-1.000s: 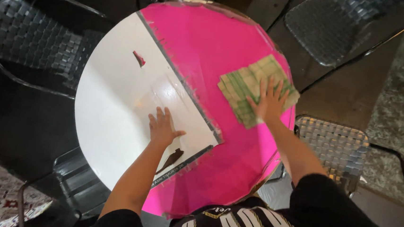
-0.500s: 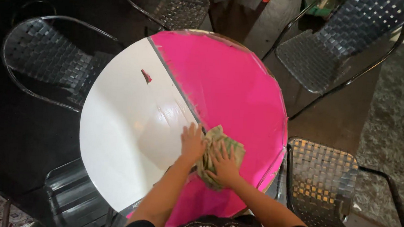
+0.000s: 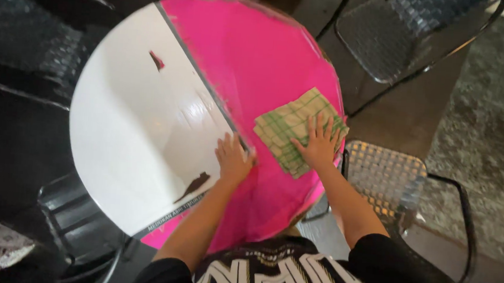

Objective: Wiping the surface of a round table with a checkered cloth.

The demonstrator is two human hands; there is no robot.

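A round table (image 3: 269,60) lies below me, its right part bright pink and its left part glossy white (image 3: 128,133). A folded green-checked cloth (image 3: 285,129) rests on the pink part near the right rim. My right hand (image 3: 318,144) lies flat on the cloth with fingers spread. My left hand (image 3: 233,158) presses flat on the tabletop at the line where white meets pink, just left of the cloth. Two dark-red marks (image 3: 157,61) show on the white part.
Metal mesh chairs ring the table: one at the upper right (image 3: 401,34), one at the right by my arm (image 3: 385,180), dark ones at the left (image 3: 17,36). A dark stool (image 3: 75,223) stands at the lower left. Grey carpet (image 3: 494,141) covers the floor at right.
Half a second ago both hands were together on the cloth near the table's front middle. Now the right hand and cloth are over by the right rim, and the left hand lies alone on the seam.
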